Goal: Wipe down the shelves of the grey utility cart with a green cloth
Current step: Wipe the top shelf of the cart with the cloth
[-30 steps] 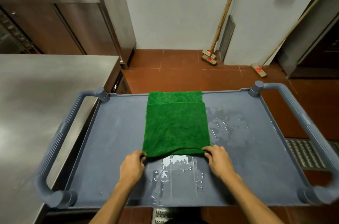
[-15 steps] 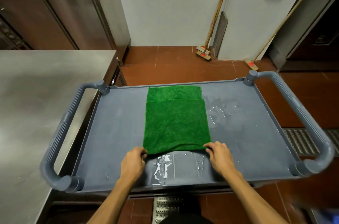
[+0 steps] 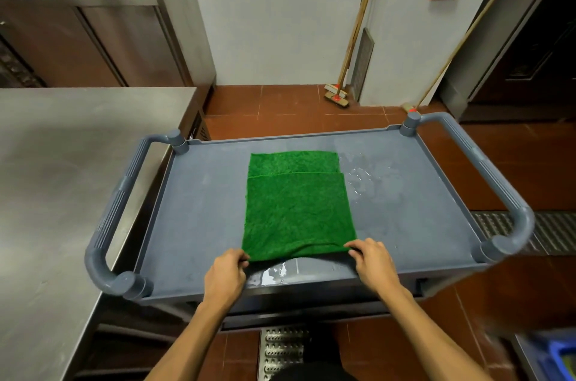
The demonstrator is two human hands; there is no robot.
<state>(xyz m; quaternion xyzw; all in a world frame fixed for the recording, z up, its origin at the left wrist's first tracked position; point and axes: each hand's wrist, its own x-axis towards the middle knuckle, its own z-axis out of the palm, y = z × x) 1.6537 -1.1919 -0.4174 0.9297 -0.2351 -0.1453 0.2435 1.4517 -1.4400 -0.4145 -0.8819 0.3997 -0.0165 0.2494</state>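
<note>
the green cloth (image 3: 297,204) is found spread flat on the top shelf (image 3: 199,212) of the grey cart (image 3: 442,224), folded with a narrower layer showing at its far end. its long axis is seen to run straight away from the person, from the near rim toward the far rim. the near edge of the cloth is pinched at both corners: the left hand (image 3: 225,276) is closed on the near left corner, the right hand (image 3: 372,262) on the near right corner. both hands are placed on the near side of the cloth at about equal reach, so neither is judged the nearer.

a wet patch (image 3: 282,271) is noted on the shelf between the hands, close to the near rim, and a film of water (image 3: 371,181) lies just beside the cloth on its right. bare shelf is left open on both sides of the cloth, more of it dry-looking on the left. the shelf is bounded by a raised lip, with a handle (image 3: 115,209) at the left end and a handle (image 3: 495,181) at the right end.

a steel worktop (image 3: 62,168) stands close along the cart's left side. a sideways or pulling stroke is judged feasible; travel would be stopped by the lip.
</note>
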